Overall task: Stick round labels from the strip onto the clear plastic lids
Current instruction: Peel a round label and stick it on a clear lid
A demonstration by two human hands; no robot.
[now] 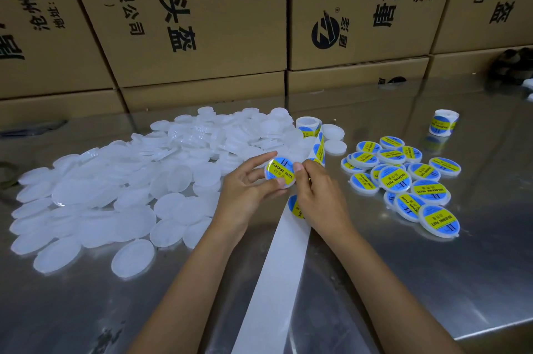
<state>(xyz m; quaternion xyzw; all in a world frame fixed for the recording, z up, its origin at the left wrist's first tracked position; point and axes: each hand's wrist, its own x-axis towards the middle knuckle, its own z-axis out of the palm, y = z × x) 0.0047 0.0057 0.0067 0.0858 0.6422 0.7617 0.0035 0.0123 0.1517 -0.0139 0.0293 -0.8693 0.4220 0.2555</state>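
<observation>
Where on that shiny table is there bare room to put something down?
Bare metal table lies near right, between the white backing strip and the blue-and-yellow labelled lids, and behind those toward the small label roll. The left is crowded with clear unlabelled lids.

One head-worn wide-angle camera looks forward and steeply down, close over the tabletop (403, 281), boxes (202, 22) filling the upper frame.

Unlabelled lids (121, 180): heaped on table (432, 281), left. Labelled lids (403, 180): clustered right. Strip (277, 267): between the two groups, running from near edge back to roll (308, 126). Second roll (443, 122): far right, behind labelled lids. Cartons (202, 22): stacked behind everything.
</observation>
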